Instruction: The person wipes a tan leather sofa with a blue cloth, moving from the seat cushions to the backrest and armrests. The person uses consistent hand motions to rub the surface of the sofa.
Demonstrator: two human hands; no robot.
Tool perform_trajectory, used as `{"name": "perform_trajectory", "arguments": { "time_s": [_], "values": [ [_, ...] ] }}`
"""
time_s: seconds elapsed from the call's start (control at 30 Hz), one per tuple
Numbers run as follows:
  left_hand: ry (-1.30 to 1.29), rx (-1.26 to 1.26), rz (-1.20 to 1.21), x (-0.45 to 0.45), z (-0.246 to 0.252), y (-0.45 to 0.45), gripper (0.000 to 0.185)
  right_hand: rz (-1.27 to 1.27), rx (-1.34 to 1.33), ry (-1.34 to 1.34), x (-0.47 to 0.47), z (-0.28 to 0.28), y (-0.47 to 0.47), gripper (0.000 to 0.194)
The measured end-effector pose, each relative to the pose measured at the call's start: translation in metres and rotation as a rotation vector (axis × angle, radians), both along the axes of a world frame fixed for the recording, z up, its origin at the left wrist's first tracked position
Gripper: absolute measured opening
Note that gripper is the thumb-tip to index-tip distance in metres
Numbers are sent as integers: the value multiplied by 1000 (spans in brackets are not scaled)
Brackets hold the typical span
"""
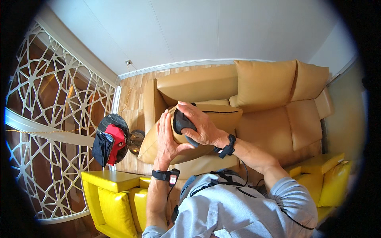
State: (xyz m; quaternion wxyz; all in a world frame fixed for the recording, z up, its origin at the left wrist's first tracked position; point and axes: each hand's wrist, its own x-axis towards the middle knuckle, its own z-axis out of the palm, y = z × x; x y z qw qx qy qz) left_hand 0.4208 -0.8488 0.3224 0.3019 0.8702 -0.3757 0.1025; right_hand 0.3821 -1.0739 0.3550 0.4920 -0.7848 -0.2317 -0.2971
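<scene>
My right hand (201, 125) grips a dark cloth pad (182, 121) against a tan leather cushion (151, 142). My left hand (166, 139) lies on the same cushion with its fingers extended and the thumb pointing toward the pad; it holds nothing on its own. The cushion is tilted above the seat of a tan leather sofa (265, 122). Another tan cushion (223, 114) with a dark zip along its edge lies just behind it. Dark straps circle both wrists. The underside of the pad is hidden.
A small round table (122, 119) at the left bears red and black cloths (116, 142). Yellow sofas (114, 202) stand at lower left and lower right. A white lattice screen (59, 77) borders the left side. Two large cushions (265, 84) lean on the sofa's back.
</scene>
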Motion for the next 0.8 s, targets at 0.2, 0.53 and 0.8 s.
{"name": "perform_trajectory", "arguments": {
  "time_s": [0.2, 0.53, 0.8],
  "values": [
    [120, -97, 20, -6, 20, -3, 136, -67, -15, 121, 1, -28, -15, 77],
    [231, -228, 206, -11, 50, -40, 67, -196, -2, 229, -13, -77, -33, 64],
    [-73, -384, 162, -1, 71, -82, 12, -237, 78, 202, -18, -50, -50, 62]
  ]
}}
